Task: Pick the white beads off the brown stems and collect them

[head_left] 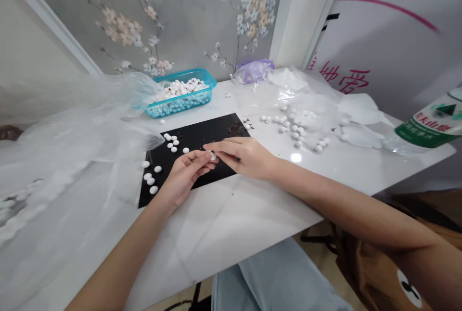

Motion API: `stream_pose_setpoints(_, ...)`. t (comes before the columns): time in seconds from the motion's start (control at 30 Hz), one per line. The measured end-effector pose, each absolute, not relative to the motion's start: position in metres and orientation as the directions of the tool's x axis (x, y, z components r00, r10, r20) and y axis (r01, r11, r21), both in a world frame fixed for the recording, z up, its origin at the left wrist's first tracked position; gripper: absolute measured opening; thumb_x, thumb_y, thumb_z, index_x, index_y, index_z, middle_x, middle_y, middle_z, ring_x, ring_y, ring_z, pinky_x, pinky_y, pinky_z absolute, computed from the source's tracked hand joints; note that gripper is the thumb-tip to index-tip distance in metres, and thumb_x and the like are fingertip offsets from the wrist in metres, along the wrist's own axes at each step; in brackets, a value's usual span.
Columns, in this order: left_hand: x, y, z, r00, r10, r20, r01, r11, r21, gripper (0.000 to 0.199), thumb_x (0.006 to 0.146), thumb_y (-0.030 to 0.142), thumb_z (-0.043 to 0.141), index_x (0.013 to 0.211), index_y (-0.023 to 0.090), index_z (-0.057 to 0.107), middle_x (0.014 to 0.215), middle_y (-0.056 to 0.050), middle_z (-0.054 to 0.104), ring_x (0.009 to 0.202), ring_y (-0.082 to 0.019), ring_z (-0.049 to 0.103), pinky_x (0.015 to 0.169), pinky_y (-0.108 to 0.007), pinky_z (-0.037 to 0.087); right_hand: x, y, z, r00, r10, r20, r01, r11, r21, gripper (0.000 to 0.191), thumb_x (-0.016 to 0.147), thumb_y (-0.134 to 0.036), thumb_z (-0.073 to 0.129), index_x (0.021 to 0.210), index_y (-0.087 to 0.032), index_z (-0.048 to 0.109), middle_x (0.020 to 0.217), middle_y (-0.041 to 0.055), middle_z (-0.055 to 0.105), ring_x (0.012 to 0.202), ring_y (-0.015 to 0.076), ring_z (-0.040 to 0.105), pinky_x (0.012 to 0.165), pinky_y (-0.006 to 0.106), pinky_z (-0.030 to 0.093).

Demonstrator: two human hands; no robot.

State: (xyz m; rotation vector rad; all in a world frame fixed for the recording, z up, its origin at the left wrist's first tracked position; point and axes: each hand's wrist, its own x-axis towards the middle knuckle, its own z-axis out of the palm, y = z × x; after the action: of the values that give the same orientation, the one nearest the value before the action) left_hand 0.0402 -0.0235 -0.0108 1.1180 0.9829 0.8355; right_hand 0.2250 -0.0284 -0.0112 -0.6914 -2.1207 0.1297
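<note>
Over the black mat (202, 134), my left hand (186, 171) is closed, pinching a small white ball (213, 157) between thumb and fingers. My right hand (249, 157) meets it from the right, its fingertips pinched together at the top of the ball. A tiny dark piece (212, 151) shows there; its exact shape is too small to make out. Loose white balls (172, 142) lie on the mat's left side. Small dark brown pieces (236, 129) are scattered at its far right corner.
A blue plastic basket (180, 109) full of white balls stands at the back. Clear plastic bags (90, 157) spread over the left. More white balls (296, 130) lie on the right, near a purple item (254, 70) under plastic. A large green-labelled bottle (429, 125) is at far right.
</note>
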Motion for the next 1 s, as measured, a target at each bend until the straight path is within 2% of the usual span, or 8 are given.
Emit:
stream_pose_setpoints(0.27, 0.04, -0.023, -0.011, 0.313, 0.924, -0.22, -0.063, 0.251, 0.966, 0.022, 0.066, 0.037, 0.073, 0.069, 0.017, 0.066, 0.065, 0.001, 0.063, 0.061, -0.007, 0.057, 0.06, -0.016, 0.046, 0.221, -0.031, -0.014, -0.47, 0.608, 0.639, 0.358, 0.794, -0.492, 0.027, 0.087, -0.019, 0.046, 0.113, -0.019, 0.048, 0.108, 0.0075, 0.06, 0.081, 0.0116, 0.061, 0.073, 0.026, 0.054)
stream_pose_setpoints(0.4, 0.04, -0.023, -0.012, 0.321, 0.924, -0.21, -0.089, 0.25, 0.964, 0.021, 0.067, 0.037, 0.073, 0.068, 0.017, 0.066, 0.065, 0.002, 0.063, 0.061, -0.006, 0.057, 0.061, -0.015, 0.046, 0.219, -0.031, -0.015, -0.462, 0.621, 0.633, 0.323, 0.783, -0.532, 0.017, 0.088, -0.018, 0.043, 0.104, -0.019, 0.049, 0.102, 0.0062, 0.061, 0.084, 0.0115, 0.06, 0.075, 0.025, 0.053)
stream_pose_setpoints(0.67, 0.04, -0.024, -0.012, 0.311, 0.93, -0.195, -0.075, 0.229, 0.971, 0.022, 0.065, 0.036, 0.074, 0.066, 0.016, 0.065, 0.067, 0.0, 0.063, 0.062, -0.007, 0.057, 0.065, -0.018, 0.048, 0.217, -0.031, -0.018, -0.485, 0.619, 0.618, 0.308, 0.782, -0.541, 0.008, 0.088, -0.016, 0.042, 0.092, -0.018, 0.048, 0.087, 0.0043, 0.059, 0.079, 0.0115, 0.058, 0.071, 0.024, 0.05)
stream_pose_setpoints(0.8, 0.039, -0.022, -0.013, 0.313, 0.927, -0.206, -0.07, 0.238, 0.969, 0.021, 0.067, 0.035, 0.073, 0.07, 0.016, 0.066, 0.068, 0.0, 0.064, 0.064, -0.007, 0.058, 0.066, -0.017, 0.048, 0.218, -0.03, -0.014, -0.477, 0.655, 0.585, 0.305, 0.748, -0.589, 0.007, 0.086, -0.018, 0.046, 0.092, -0.019, 0.049, 0.089, 0.0038, 0.059, 0.075, 0.0104, 0.057, 0.067, 0.023, 0.05)
stream_pose_setpoints(0.87, 0.038, -0.021, -0.013, 0.306, 0.928, -0.214, -0.075, 0.248, 0.966, 0.02, 0.067, 0.035, 0.073, 0.074, 0.017, 0.067, 0.072, -0.001, 0.066, 0.066, -0.008, 0.059, 0.066, -0.017, 0.049, 0.223, -0.027, -0.009, -0.419, 0.697, 0.582, 0.316, 0.712, -0.627, 0.011, 0.082, -0.023, 0.053, 0.092, -0.019, 0.05, 0.086, 0.0022, 0.059, 0.067, 0.009, 0.055, 0.061, 0.022, 0.048)
stream_pose_setpoints(1.0, 0.036, -0.019, -0.012, 0.252, 0.948, -0.193, -0.053, 0.213, 0.976, 0.029, 0.069, 0.035, 0.071, 0.092, 0.018, 0.068, 0.087, -0.004, 0.069, 0.072, -0.01, 0.061, 0.069, -0.02, 0.049, 0.247, -0.011, 0.002, -0.121, 0.785, 0.607, 0.453, 0.588, -0.67, 0.011, 0.079, -0.029, 0.055, 0.079, -0.017, 0.052, 0.069, -0.0013, 0.055, 0.052, 0.0071, 0.047, 0.052, 0.021, 0.041)
